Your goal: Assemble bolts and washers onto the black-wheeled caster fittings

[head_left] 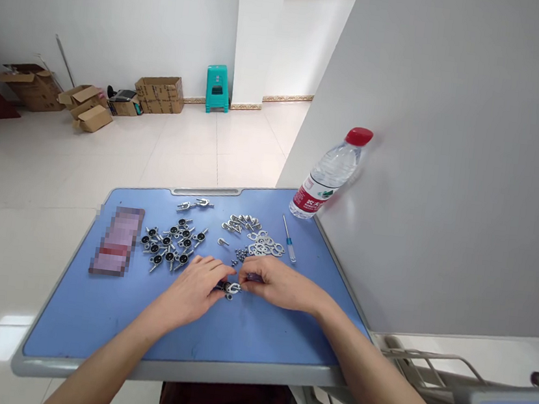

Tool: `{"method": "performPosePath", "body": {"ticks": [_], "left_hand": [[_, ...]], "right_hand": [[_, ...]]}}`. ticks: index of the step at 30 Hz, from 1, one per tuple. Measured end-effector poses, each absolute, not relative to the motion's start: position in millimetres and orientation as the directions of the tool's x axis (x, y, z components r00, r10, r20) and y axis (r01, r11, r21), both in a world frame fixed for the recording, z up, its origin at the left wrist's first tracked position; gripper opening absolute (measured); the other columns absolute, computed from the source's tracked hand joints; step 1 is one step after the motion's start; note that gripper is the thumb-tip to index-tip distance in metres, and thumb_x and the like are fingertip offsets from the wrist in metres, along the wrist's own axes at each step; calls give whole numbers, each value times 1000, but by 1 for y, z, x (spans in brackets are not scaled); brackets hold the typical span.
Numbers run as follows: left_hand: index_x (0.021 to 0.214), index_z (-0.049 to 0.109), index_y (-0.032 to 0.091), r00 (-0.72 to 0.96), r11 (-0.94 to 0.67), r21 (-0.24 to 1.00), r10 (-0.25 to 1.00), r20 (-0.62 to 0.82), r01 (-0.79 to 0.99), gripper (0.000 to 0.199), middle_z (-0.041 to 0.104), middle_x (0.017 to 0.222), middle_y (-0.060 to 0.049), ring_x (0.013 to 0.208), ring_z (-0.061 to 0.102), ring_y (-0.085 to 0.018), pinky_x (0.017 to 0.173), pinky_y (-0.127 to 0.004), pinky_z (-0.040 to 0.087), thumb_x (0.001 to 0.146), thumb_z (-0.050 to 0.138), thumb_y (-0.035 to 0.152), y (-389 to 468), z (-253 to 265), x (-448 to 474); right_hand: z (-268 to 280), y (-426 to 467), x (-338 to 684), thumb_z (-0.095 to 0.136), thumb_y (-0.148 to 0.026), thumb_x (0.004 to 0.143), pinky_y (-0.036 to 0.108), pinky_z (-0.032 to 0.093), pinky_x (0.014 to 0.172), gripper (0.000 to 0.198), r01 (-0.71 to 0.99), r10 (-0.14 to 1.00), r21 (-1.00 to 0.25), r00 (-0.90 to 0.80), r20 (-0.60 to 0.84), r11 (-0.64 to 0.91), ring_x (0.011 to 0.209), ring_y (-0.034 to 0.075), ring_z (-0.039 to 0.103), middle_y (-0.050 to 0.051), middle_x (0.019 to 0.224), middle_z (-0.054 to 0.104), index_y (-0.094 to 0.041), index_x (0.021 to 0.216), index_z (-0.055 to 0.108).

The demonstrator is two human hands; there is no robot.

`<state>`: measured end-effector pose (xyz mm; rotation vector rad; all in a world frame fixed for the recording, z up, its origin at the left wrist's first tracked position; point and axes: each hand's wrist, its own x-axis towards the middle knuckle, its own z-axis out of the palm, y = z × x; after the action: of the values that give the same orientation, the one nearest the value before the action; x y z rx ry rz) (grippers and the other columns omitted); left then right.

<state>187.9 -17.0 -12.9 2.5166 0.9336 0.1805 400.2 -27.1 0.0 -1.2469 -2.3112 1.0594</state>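
Observation:
My left hand (194, 290) is closed on a small metal fitting (233, 287) with a ring-shaped plate, held low over the blue table. Right beside it, my right hand (275, 281) has its fingers curled round a purplish object (254, 278), mostly hidden, whose kind I cannot make out. Just beyond the hands lie small steel balls (242, 254), flat metal ring plates (266, 246) and a group of small metal pieces with stems (242, 223). Several metal fittings with black round centres (171, 242) are spread left of my left hand.
A screwdriver (290, 242) lies at the table's right, near a water bottle (326, 179) against the grey partition (452, 152). A blurred purple item (120, 242) rests at the left. Two metal parts (195, 205) sit at the back. Cardboard boxes (159, 95) and a stool (217, 89) stand beyond.

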Motion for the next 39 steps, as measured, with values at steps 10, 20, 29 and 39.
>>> {"method": "performPosePath", "body": {"ticks": [10, 20, 29, 39], "left_hand": [[102, 53, 20, 739, -628, 511, 674, -21, 587, 22, 61, 100, -1, 92, 55, -22, 79, -34, 44, 84, 65, 15, -23, -12, 192], [93, 60, 19, 742, -699, 411, 666, 75, 586, 11, 63, 90, -1, 85, 57, -20, 76, -34, 46, 85, 67, 15, -28, -17, 196], [91, 60, 17, 746, -722, 401, 654, 128, 564, 6, 63, 86, -1, 81, 58, -19, 71, -33, 48, 87, 61, 12, -27, -23, 195], [91, 60, 15, 754, -756, 365, 631, 185, 543, 11, 62, 83, -3, 77, 56, -21, 65, -34, 49, 84, 61, 7, -29, -28, 196]], "right_hand": [[-9, -30, 394, 53, -16, 78, 22, 29, 52, 13, 621, 842, -777, -470, -264, 104, 54, 9, 37, -6, 57, 45, -17, 66, 57], [2, -30, 406, 50, -21, 86, 24, 36, 60, 13, 616, 919, -786, -336, -208, 47, 63, 12, 46, -2, 69, 56, -17, 77, 59], [12, -38, 410, 57, -18, 85, 25, 36, 62, 10, 715, 890, -690, -383, -248, 115, 70, 15, 57, 1, 75, 66, -18, 80, 66], [5, -45, 393, 59, -12, 84, 26, 34, 60, 11, 812, 842, -545, -432, -322, 208, 72, 18, 61, 3, 75, 69, -17, 76, 64]]}}
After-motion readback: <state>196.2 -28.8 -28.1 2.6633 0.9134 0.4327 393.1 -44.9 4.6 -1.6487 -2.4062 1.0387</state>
